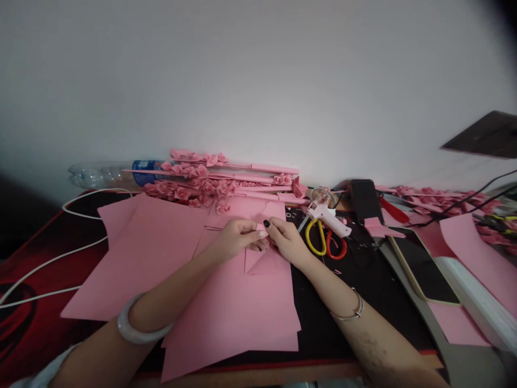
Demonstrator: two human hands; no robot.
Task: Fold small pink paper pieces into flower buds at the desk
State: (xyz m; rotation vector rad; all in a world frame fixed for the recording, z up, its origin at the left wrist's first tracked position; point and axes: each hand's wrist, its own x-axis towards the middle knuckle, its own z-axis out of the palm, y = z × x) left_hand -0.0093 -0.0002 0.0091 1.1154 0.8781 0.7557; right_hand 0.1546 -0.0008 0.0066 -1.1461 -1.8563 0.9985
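My left hand and my right hand meet over the middle of the desk. Between their fingertips is a small piece of pink paper, pinched from both sides; its exact shape is partly hidden by the fingers. Below them lie large pink paper sheets, and another pink sheet spreads to the left. Just behind the hands rest paper flowers with rolled pink stems. A pale glue gun lies right of my right hand, beside scissors with yellow and red handles.
A clear plastic bottle lies at the back left, near a white cable. On the right are a dark phone, a larger phone, a white box-like object and more pink flowers. The wall stands behind.
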